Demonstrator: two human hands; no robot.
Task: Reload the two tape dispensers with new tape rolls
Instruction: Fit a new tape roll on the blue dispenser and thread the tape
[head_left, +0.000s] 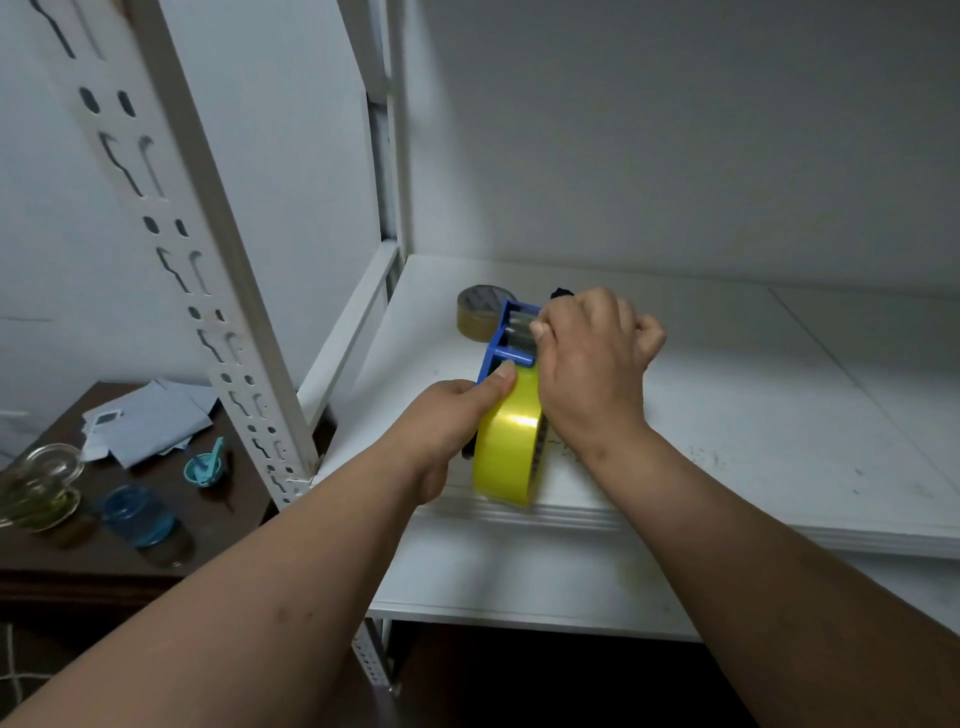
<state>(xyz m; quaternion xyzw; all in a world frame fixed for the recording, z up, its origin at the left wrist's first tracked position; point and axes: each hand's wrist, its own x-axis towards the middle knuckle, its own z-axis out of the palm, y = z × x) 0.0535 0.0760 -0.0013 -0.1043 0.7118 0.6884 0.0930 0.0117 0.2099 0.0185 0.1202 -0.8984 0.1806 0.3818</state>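
both hands (587, 358) on, seemingly, blue dispenser (498, 338)

free: shelf (753, 395) right half of frame | blocked: brown tape roll (480, 312) behind dispenser (506, 338) | left: upright post (208, 270)

Two bare forearms, entering from the lower corners and converging toward centre. Left hand (447, 415): palm turned inward, fingers wrapped out of sight, thumb laid flat along the top and pointing forward; closed in a grasp. Right hand (592, 358): back facing up, wrist bent down, fingers curled under, thumb and forefinger pinched together at the front.
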